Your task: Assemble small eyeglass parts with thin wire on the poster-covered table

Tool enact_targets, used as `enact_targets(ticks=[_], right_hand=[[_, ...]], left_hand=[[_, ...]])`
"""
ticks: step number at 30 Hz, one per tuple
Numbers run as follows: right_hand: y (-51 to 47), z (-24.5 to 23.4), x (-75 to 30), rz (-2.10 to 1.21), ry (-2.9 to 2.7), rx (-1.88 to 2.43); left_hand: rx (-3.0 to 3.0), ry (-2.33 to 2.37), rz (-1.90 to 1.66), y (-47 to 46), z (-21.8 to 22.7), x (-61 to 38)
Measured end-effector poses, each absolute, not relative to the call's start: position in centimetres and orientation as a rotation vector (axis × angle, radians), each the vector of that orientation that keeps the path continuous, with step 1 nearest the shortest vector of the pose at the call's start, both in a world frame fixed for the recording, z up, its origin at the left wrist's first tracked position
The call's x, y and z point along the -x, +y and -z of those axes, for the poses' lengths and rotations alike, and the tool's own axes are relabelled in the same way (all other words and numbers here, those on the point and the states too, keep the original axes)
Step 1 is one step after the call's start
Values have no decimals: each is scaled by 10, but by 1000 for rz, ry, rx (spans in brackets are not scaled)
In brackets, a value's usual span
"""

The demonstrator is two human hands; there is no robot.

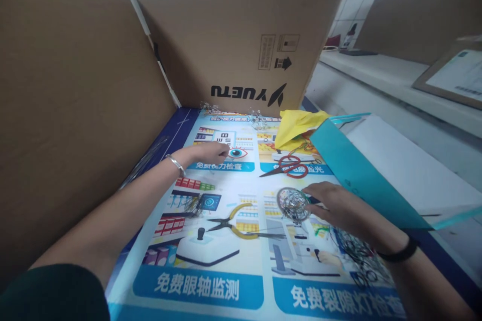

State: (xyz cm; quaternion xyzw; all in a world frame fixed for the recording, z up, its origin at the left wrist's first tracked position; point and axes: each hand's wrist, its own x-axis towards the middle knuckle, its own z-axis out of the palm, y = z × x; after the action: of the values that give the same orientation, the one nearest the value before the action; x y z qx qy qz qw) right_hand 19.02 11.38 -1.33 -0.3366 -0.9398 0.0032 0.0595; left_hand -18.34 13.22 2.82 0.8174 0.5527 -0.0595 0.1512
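Note:
My left hand [217,152] is closed over the printed sheet near the eye drawing. Its fingertips are turned away, so anything in them is hidden. On the right, my right hand [333,200] has thumb and fingers closing at the edge of a small round dark-rimmed dish [293,204], where a short dark part shows between them. Tangled silvery wire pieces fill the dish. Yellow-handled pliers [235,223] lie with jaws apart between the hands. Beyond the dish rest red-handled scissors [288,166], pointing left.
Cardboard panels [226,35] stand at the left and back. Clear wire-like bits [258,119] lie by the back panel. A yellow bag [301,125] and a teal-edged box [361,180] are on the right. Tangled dark wires [357,256] lie under my right forearm, thin rods [145,160] at left.

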Motion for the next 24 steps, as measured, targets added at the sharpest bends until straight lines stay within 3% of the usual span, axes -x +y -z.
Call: enact_targets(ticks=[7, 13, 18, 24], right_hand=[[98, -5, -173, -130, -2565, 1061], [78, -12, -153, -668, -2337, 933], [73, -16, -149, -698, -2232, 848], [79, -22, -154, -869, -1771, 1177]], left_hand=[[-1718, 1186, -526, 82, -39, 144], [-1521, 1014, -483, 48, -21, 85], [-1427, 991, -469, 41, -15, 57], [-1313, 932, -711, 46, -22, 48]])
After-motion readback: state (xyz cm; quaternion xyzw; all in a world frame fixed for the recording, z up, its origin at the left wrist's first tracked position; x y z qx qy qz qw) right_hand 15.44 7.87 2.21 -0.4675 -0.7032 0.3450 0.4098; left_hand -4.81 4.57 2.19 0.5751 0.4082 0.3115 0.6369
